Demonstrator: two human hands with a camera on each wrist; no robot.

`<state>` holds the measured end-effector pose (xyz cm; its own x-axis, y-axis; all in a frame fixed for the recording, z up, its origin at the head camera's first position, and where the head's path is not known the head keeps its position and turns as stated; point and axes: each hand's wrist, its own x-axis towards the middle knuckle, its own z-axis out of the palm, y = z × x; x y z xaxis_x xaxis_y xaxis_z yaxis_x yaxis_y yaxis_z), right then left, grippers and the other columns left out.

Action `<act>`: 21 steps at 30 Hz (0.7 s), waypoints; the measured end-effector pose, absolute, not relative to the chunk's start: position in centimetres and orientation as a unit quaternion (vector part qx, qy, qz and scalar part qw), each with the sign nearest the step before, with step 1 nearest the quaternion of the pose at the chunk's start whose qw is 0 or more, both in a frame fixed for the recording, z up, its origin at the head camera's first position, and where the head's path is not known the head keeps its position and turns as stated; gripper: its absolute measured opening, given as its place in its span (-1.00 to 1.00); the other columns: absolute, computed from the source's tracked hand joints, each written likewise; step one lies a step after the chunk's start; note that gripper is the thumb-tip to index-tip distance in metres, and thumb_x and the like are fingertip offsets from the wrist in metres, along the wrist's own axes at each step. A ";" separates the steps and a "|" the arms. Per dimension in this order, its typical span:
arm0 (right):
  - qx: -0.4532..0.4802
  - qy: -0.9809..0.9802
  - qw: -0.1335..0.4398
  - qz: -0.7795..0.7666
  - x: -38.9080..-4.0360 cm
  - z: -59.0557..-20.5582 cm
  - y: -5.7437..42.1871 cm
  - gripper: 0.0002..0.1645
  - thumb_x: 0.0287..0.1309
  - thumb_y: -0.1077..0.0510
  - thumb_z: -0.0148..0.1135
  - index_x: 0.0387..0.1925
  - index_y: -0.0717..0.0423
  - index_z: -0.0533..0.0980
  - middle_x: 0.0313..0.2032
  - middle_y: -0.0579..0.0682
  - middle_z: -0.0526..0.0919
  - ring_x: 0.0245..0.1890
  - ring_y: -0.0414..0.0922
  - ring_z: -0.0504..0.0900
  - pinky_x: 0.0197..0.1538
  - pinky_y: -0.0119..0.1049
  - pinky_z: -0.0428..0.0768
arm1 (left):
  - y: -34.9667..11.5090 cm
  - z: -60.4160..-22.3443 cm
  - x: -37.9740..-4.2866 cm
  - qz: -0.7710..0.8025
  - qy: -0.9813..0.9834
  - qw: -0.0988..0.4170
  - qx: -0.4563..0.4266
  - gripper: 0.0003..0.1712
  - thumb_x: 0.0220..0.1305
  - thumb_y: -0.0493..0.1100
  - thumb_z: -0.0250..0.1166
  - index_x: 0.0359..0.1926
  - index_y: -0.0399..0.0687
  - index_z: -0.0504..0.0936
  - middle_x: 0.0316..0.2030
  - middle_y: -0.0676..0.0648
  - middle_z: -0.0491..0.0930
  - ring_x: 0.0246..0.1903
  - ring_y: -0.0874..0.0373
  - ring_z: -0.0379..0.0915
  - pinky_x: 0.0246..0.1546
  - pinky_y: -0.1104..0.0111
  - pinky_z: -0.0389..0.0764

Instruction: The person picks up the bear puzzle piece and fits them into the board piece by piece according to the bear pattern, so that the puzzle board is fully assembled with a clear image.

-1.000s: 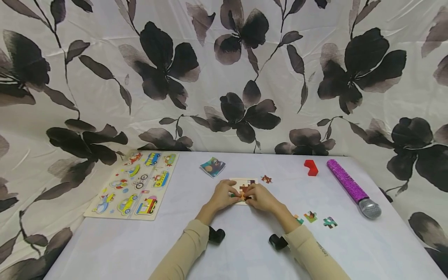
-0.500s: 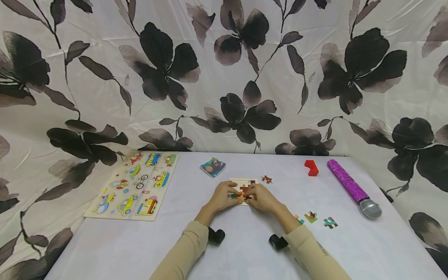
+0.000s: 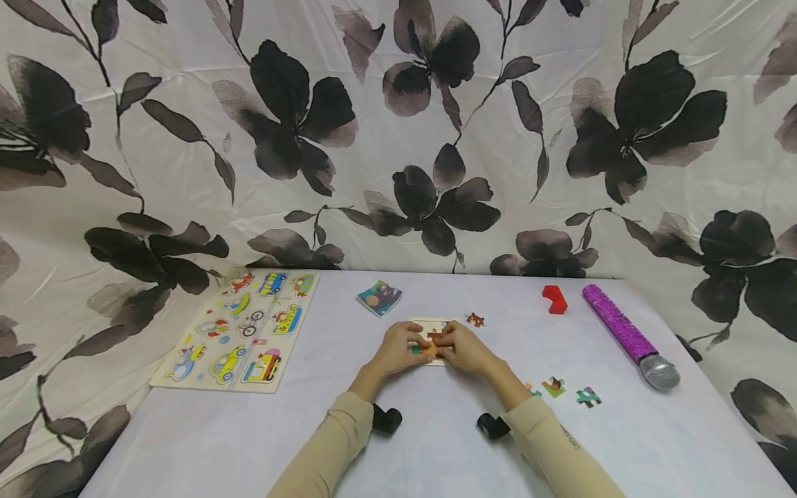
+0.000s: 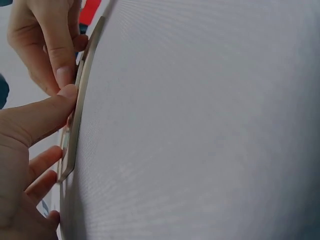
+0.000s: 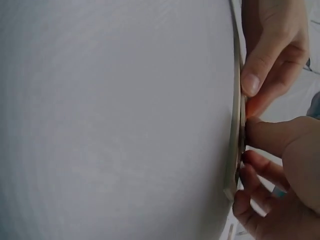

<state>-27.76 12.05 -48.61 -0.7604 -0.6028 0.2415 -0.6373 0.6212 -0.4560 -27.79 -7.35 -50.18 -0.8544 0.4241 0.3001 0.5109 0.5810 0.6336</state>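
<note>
A small wooden jigsaw tray [image 3: 425,322] lies flat on the table, partly filled with brown and orange pieces. At its near part, my left hand [image 3: 397,348] pinches an orange jigsaw piece [image 3: 431,350] with thumb and index finger. From the other side my right hand [image 3: 467,347] grips the same piece, its fingers curled over the tray. In the left wrist view both thumbs nearly meet above the tray's thin edge [image 4: 72,150]. The fingertips hide much of the piece, and whether it lies fully flat cannot be seen.
Loose jigsaw pieces [image 3: 553,386] lie right of my forearm, and a brown piece [image 3: 476,319] beyond the tray. Around stand a vehicle puzzle board [image 3: 249,325], a picture card [image 3: 380,298], a red block [image 3: 553,299], a purple microphone [image 3: 623,328] and black blocks [image 3: 387,420].
My right hand's fingers have shifted slightly over the tray, and more of the orange piece shows between the hands. The left hand stays almost where it was.
</note>
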 end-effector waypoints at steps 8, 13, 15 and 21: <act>0.266 -0.944 0.014 0.196 -27.2 -48.1 11.6 -0.72 0.14 0.17 0.27 -0.12 0.21 0.65 -0.09 0.07 0.56 -0.17 0.07 0.42 -0.18 0.00 0.50 | -7.3 -50.0 -27.7 -0.360 -0.892 0.055 -0.268 -0.72 -0.07 -0.11 0.49 -0.36 -0.23 0.75 -0.04 -0.28 0.58 0.09 -0.23 0.37 0.16 -0.09 0.28; 0.272 -0.941 0.032 0.201 -27.4 -48.1 11.6 -0.74 0.10 0.20 0.29 -0.16 0.22 0.66 -0.12 0.12 0.58 -0.14 0.10 0.46 -0.10 0.03 0.49 | -7.1 -49.9 -27.6 -0.335 -0.901 0.069 -0.267 -0.74 -0.04 -0.08 0.47 -0.41 -0.21 0.74 -0.06 -0.27 0.58 0.06 -0.22 0.38 0.14 -0.08 0.31; 0.280 -0.936 0.036 0.212 -27.6 -48.1 11.7 -0.75 0.09 0.23 0.30 -0.18 0.25 0.66 -0.14 0.14 0.58 -0.13 0.10 0.48 -0.03 0.08 0.45 | -6.9 -50.0 -27.7 -0.317 -0.907 0.080 -0.265 -0.75 -0.04 -0.05 0.47 -0.46 -0.17 0.71 -0.08 -0.25 0.58 0.05 -0.19 0.39 0.12 -0.07 0.33; 0.288 -0.912 0.032 0.292 -28.3 -48.5 12.3 -0.81 0.03 0.28 0.34 -0.27 0.28 0.68 -0.19 0.19 0.60 -0.11 0.08 0.52 0.01 0.06 0.45 | -6.5 -50.7 -27.7 -0.301 -0.915 0.084 -0.255 -0.73 -0.02 -0.01 0.45 -0.45 -0.08 0.62 -0.06 -0.19 0.53 0.05 -0.16 0.35 0.14 -0.07 0.28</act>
<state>-28.27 12.29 -48.47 -0.8322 -0.5066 0.2255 -0.5434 0.6642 -0.5134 -27.70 -6.53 -50.68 -0.8560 0.4158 0.3072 0.5170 0.6891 0.5079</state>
